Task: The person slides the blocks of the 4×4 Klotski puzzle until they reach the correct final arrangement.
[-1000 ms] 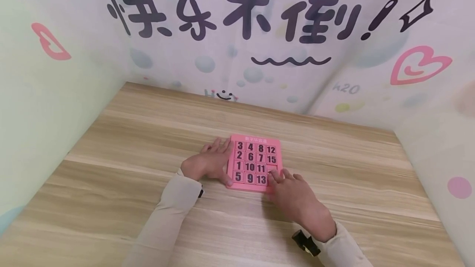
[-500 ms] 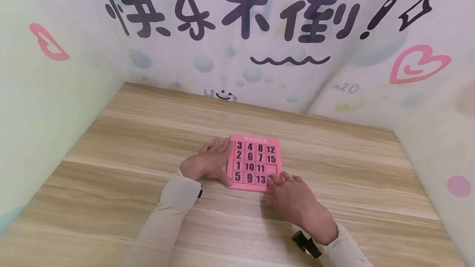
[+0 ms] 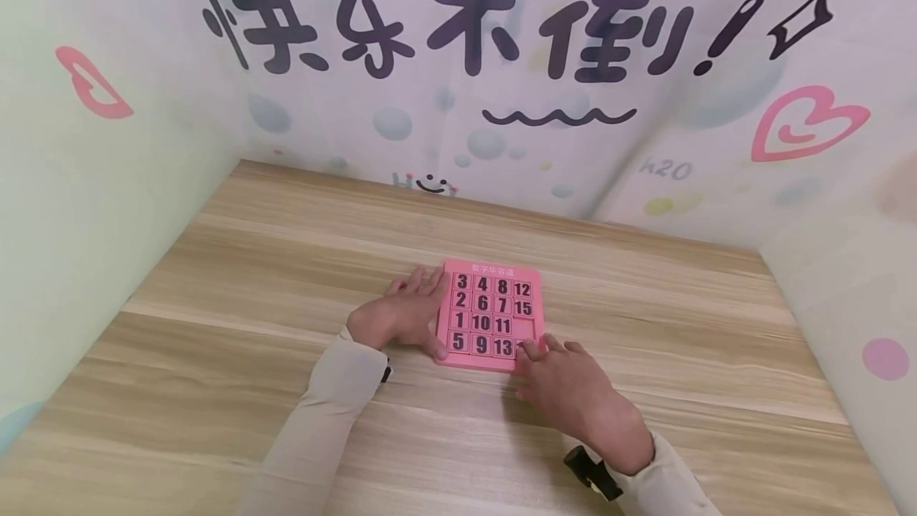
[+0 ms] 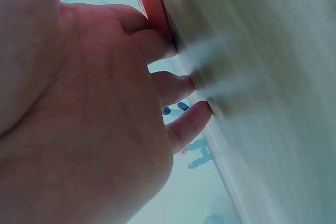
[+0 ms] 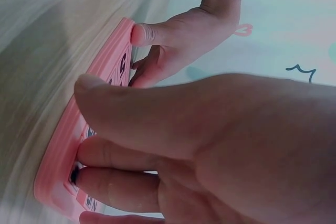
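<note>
In the head view a pink number sliding puzzle (image 3: 490, 365) lies flat on the table, with black numerals on its tiles. Its third row has an open slot (image 3: 524, 328) at the right end. My left hand (image 3: 401, 315) lies along the puzzle's left side, thumb at the near left corner, fingers spread beside the edge. Their tips touch the tabletop in the left wrist view. My right hand (image 3: 573, 385) reaches over the near right corner, fingertips resting on the bottom-right tile (image 3: 524, 343) and mostly covering its numeral. The right wrist view shows two nearly straight fingers (image 5: 118, 187) touching the puzzle.
The wood-grain table (image 3: 301, 237) extends around the puzzle on all sides. Behind it hangs a white printed cloth (image 3: 458, 134) with large black characters, bubbles and a pink heart. Dark straps with small devices (image 3: 593, 472) sit at the wrists.
My right fingertips have slid slightly toward the near edge, and the tile under them has moved down with them. The slot above it shows more fully. My left hand stays in place.
</note>
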`<state>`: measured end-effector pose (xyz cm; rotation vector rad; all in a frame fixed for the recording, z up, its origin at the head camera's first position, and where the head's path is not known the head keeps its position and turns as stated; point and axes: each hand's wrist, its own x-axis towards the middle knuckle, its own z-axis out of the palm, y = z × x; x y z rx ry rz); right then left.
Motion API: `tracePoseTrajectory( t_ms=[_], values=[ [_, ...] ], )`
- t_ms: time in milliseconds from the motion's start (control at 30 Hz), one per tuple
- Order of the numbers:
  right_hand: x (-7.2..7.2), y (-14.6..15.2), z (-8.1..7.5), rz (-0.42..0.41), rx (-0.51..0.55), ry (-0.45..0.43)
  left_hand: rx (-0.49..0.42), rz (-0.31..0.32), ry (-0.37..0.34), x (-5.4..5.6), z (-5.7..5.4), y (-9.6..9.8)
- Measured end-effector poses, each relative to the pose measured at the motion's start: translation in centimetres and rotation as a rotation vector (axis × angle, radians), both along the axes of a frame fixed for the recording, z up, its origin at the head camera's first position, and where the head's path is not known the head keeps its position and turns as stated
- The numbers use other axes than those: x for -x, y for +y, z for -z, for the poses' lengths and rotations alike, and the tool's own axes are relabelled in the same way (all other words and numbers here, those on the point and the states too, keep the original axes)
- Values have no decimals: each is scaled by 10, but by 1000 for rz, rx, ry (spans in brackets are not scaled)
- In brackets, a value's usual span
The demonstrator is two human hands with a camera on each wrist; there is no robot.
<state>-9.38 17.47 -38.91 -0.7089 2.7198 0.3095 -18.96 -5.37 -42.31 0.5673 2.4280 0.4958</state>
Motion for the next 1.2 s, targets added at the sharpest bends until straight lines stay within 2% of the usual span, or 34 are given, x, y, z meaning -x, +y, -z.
tracePoseTrajectory(
  t_ms=[533,700,900,1067,1200],
  values=[
    [4,-2,-6,-2,31,-15,1,-24,-4,1,-2,-4],
    [14,3,-6,38,77,47,6,-28,-5,1,-3,-5],
    [29,13,5,65,108,86,5,-25,-6,1,-1,-3],
    [39,16,13,82,134,63,15,-24,-4,0,0,-1],
    [46,16,15,121,146,-13,23,-9,13,0,1,-1]
  ],
)
